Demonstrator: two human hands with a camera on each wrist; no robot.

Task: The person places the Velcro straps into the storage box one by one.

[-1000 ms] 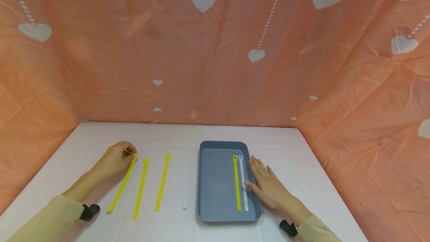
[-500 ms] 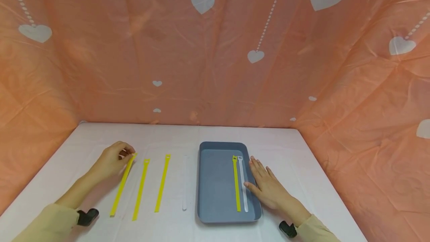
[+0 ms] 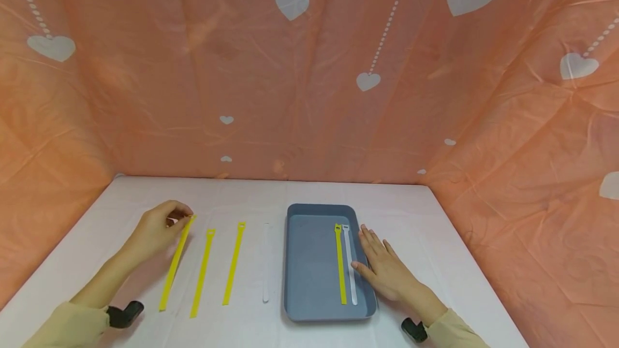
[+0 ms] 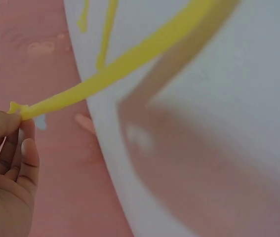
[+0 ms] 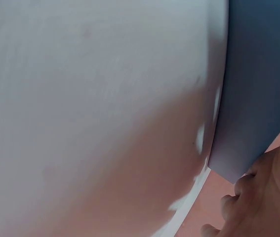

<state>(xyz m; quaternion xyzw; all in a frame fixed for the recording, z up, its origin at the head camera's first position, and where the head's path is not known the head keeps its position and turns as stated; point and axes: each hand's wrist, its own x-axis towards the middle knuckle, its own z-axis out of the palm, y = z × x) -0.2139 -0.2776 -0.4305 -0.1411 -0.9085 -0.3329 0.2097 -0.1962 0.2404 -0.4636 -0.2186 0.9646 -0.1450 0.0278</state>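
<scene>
My left hand [image 3: 157, 230] pinches the slotted head of a yellow cable tie [image 3: 175, 267] between thumb and finger. The left wrist view shows this flat yellow cable tie [image 4: 100, 74] slanting away from the fingertips, its shadow on the cloth. To its right lie two more yellow cable ties, one nearer [image 3: 202, 275] and one farther [image 3: 234, 265], then a white cable tie [image 3: 265, 265] that blends with the cloth. My right hand [image 3: 389, 270] lies flat with straight fingers against the right wall of a blue-grey tray [image 3: 309, 267]. Inside are a yellow cable tie [image 3: 340, 267] and a white cable tie [image 3: 350, 273], side by side.
A white cloth [image 3: 232, 197] covers the table. Orange curtains [image 3: 290, 95] with white hearts enclose its back and both sides. The tray's raised wall [image 5: 253, 74] fills the right of the right wrist view.
The pinched cable tie's head has risen slightly with my left hand, and its lower end has shifted a little right. My right hand and the tray have stayed put.
</scene>
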